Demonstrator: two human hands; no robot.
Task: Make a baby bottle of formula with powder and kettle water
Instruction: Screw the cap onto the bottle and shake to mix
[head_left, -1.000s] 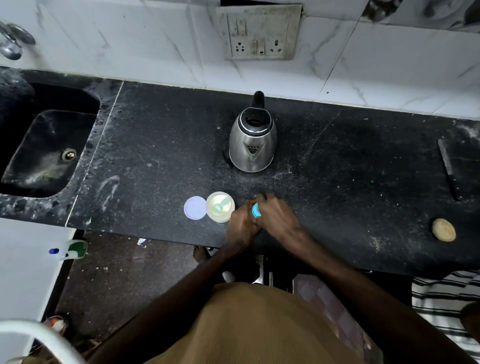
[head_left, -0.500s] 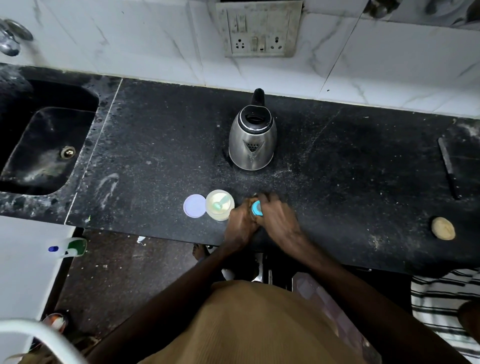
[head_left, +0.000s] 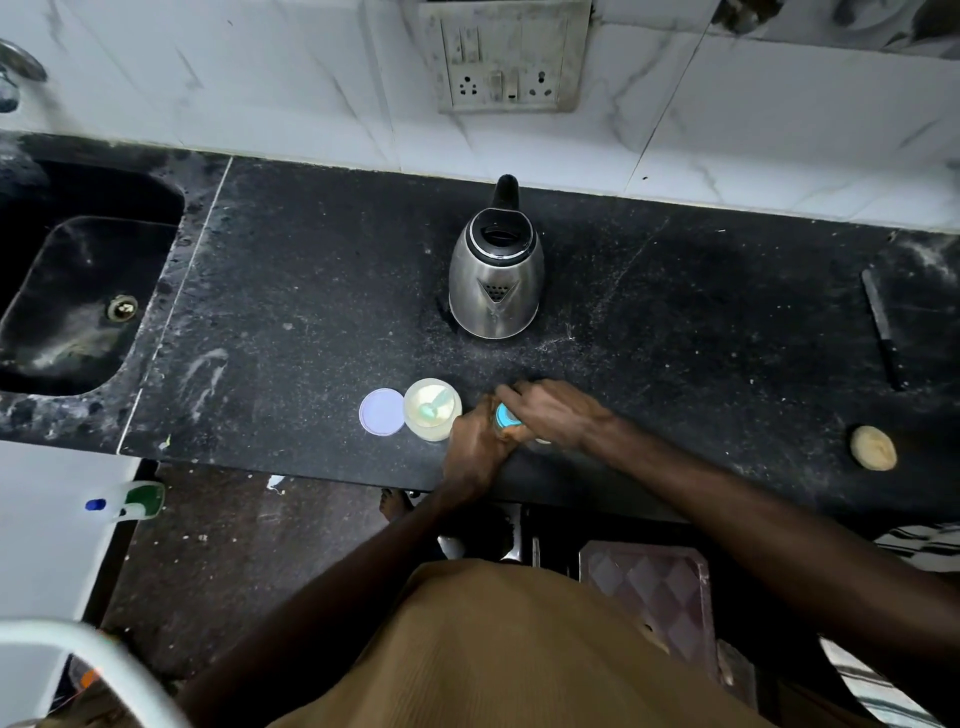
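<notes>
A baby bottle with a blue top (head_left: 505, 415) stands near the front edge of the black counter (head_left: 291, 322), mostly hidden by both hands. My left hand (head_left: 475, 447) grips its body from the left. My right hand (head_left: 553, 413) curls over the blue top from the right. Just left of the bottle is an open tub of pale formula powder (head_left: 432, 409) with a light green scoop lying in it. Its round lilac lid (head_left: 382, 411) lies flat beside it. A steel kettle (head_left: 496, 270) with a black lid stands behind, spout toward me.
A dark sink (head_left: 78, 301) is sunk into the counter at the left. A knife (head_left: 880, 327) lies at the far right and a round beige lump (head_left: 874, 447) nearer the front right. A wall socket (head_left: 506, 78) sits above the kettle.
Both hands stay on the bottle in the same spot; my right hand's fingers have shifted slightly round the blue top. The view has moved a little.
</notes>
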